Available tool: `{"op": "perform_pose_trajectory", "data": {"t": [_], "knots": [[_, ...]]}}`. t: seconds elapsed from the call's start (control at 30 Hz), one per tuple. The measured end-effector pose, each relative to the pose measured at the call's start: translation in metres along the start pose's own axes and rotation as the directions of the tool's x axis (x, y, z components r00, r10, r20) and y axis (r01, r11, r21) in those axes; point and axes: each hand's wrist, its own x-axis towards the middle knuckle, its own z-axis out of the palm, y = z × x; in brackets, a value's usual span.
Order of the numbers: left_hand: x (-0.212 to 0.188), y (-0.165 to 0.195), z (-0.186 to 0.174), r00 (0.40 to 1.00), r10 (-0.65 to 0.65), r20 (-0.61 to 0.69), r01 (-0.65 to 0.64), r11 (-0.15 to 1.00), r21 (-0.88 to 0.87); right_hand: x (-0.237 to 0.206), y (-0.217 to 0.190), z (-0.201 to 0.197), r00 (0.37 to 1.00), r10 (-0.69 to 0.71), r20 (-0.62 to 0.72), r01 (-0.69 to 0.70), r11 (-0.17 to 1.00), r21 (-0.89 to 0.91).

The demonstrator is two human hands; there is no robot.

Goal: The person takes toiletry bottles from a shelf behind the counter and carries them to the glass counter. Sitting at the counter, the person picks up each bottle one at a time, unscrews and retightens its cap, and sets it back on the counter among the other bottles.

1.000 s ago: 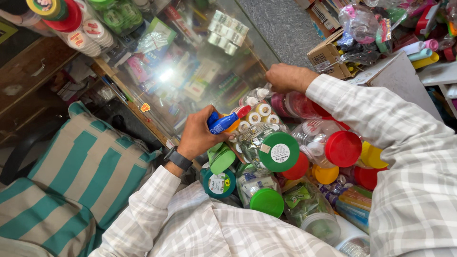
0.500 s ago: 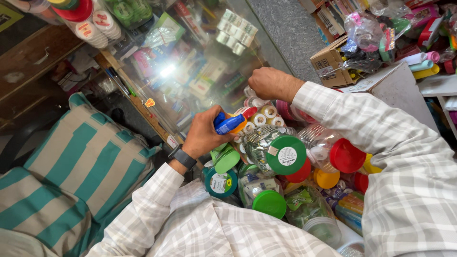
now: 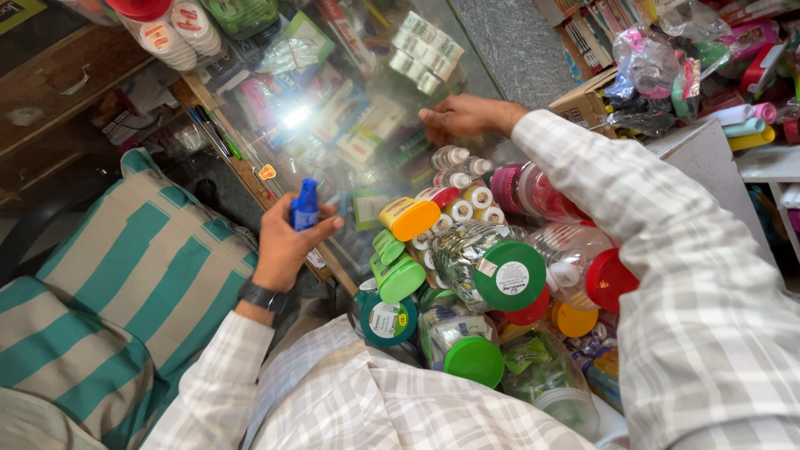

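My left hand (image 3: 287, 246) grips a small blue bottle (image 3: 305, 206) and holds it up over the near edge of a glass display counter (image 3: 350, 125). A dark watch sits on that wrist. My right hand (image 3: 458, 117) rests palm down on the glass top, further back, holding nothing that I can see. Just below it stand a few small white-capped bottles (image 3: 454, 158). Both arms wear a pale checked shirt.
Plastic jars with green (image 3: 508, 275), red (image 3: 611, 279) and yellow (image 3: 410, 218) lids crowd the counter beside me. Packets lie under the glass. A teal and white striped cushion (image 3: 108, 283) fills the left. Shelves of packed goods (image 3: 692, 58) stand at the right.
My left hand has pulled the blue bottle away from the jars, leftward and toward the counter edge. My right hand has slid further back across the glass.
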Motion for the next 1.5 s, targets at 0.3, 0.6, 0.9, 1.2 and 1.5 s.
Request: {"op": "perform_pose_trajectory", "data": {"t": [0.3,0.6,0.9,1.2,1.5], "knots": [[-0.032,-0.027,-0.019,0.995,-0.052,-0.085,0.031,0.973,-0.23,0.026,-0.014,-0.026,0.768,-0.417,-0.487,0.234,0.889,-0.394],[-0.026,-0.032,-0.007,0.994,-0.112,-0.012,0.105,0.958,-0.268,-0.092,-0.098,0.048,0.788,-0.51,0.344,0.615,0.668,-0.42],[-0.023,-0.029,0.017,0.997,0.079,0.013,-0.079,0.997,0.015,-0.057,-0.077,0.046,0.839,-0.529,0.127,0.517,0.703,-0.488],[-0.027,-0.022,0.032,0.977,0.088,0.194,-0.135,0.96,0.245,-0.112,-0.009,-0.055,0.745,-0.567,-0.352,0.336,0.774,-0.537],[-0.016,-0.026,0.048,0.945,0.105,0.308,-0.258,0.819,0.513,-0.161,0.057,-0.04,0.941,-0.257,-0.221,0.144,0.892,-0.428]]}}
